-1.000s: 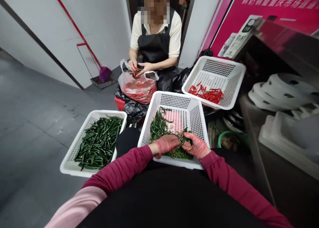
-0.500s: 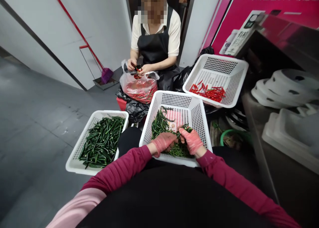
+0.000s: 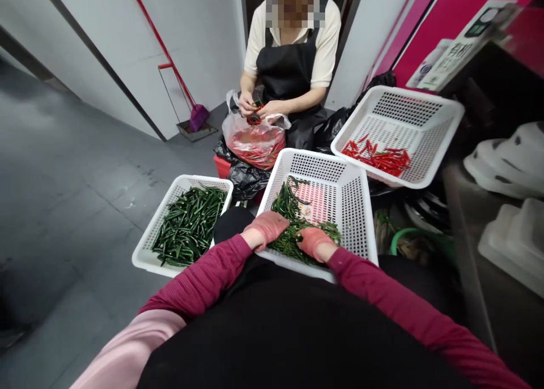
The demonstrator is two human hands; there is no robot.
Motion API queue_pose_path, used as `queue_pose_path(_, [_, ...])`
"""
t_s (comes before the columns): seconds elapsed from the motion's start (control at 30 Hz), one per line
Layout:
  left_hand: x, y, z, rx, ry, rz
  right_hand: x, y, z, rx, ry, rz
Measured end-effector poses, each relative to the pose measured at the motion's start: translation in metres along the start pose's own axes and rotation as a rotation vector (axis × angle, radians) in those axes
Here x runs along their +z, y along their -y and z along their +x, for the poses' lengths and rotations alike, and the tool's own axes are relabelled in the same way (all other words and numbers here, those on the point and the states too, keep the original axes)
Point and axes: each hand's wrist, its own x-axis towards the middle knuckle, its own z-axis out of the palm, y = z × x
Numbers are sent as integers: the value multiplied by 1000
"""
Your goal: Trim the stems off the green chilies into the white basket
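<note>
A white perforated basket (image 3: 369,230) lies on my lap with green chillies (image 3: 285,202) at its left and a heap of thin green stems (image 3: 293,250) near me. My left hand (image 3: 268,229), in a pinkish-red glove, reaches over the basket's left rim, fingers curled down by the chillies; what they hold is hidden. To its right, above the stems, my gloved right hand (image 3: 315,243) is closed, and the end of a green chilli (image 3: 299,238) pokes out of it. A second white basket (image 3: 142,260), full of green chillies (image 3: 189,225), stands at my left.
Opposite sits a person in a black apron (image 3: 285,66), both hands over a plastic bag of red chillies (image 3: 257,145). A white basket (image 3: 442,117) with red chillies (image 3: 378,157) is at the right, near a metal counter (image 3: 463,236). A broom and dustpan (image 3: 198,129) lean by the wall.
My hands have moved apart and lower over the stems. The right hand has turned and closed, with the chillies it held up now mostly hidden. The view has swung left.
</note>
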Motion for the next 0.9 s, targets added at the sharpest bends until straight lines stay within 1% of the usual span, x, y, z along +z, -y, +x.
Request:
queue_pose_path(0.07, [3,2,2,23,-23,153,10,12,3,9,12,-103])
queue_pose_path(0.13, [7,6,3,26,-76,286,12,15,7,20,16,-123])
queue_pose_path(0.2, [9,10,3,52,-112,327,5,7,9,40,17,-145])
queue_pose_path(0.27, [9,10,2,142,-94,339,-9,-11,8,65,15,-132])
queue_pose_path(0.37, [8,2,4,318,25,409,-32,-39,-1,58,-6,44])
queue_pose_path(0.43, [8,-7,7,370,117,484,-43,-51,-12,37,-33,229])
queue_pose_path(0.5, [7,-14,11,376,152,508,-49,-58,-22,13,-43,423])
queue_pose_path(0.57, [6,-15,12,419,148,439,-49,-61,-29,10,-27,620])
queue_pose_path(0.67, [3,-10,10,525,186,245,-45,-63,-35,17,51,837])
queue_pose_path(0.73, [1,-7,5,561,212,173,-43,-60,-36,-35,129,896])
queue_pose_path(0.83, [-2,-13,0,614,247,211,-43,-46,-34,-180,269,868])
queue_pose_path(0.87, [-1,-17,-1,605,248,252,-43,-39,-32,-212,293,844])
queue_pose_path(0.9, [-1,-22,-1,573,231,301,-42,-33,-30,-225,290,820])
